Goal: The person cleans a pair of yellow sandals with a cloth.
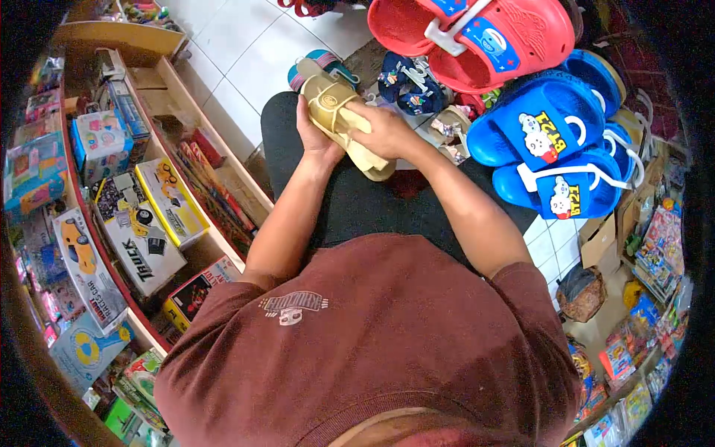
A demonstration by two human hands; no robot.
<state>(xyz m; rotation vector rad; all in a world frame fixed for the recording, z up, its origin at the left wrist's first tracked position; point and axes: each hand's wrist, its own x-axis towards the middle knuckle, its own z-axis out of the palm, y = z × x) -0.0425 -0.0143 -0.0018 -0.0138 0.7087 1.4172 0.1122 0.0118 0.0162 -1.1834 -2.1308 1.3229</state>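
Note:
A yellow-tan pair of slide sandals, its soles seemingly pressed together, is held over my lap. A thin pale cord or strap crosses its upper, which carries a round emblem. My left hand grips the pair from the left side, thumb up along its edge. On the other side, my right hand is closed on the sandals, with fingertips at the opening under the strap and partly hidden there. The pale heel ends point down toward my lap.
Red clogs and blue slides on white hangers hang close at the right. Dark blue sandals and teal striped footwear lie beyond my hands. Wooden shelving with toy boxes stands left; packaged goods fill the right.

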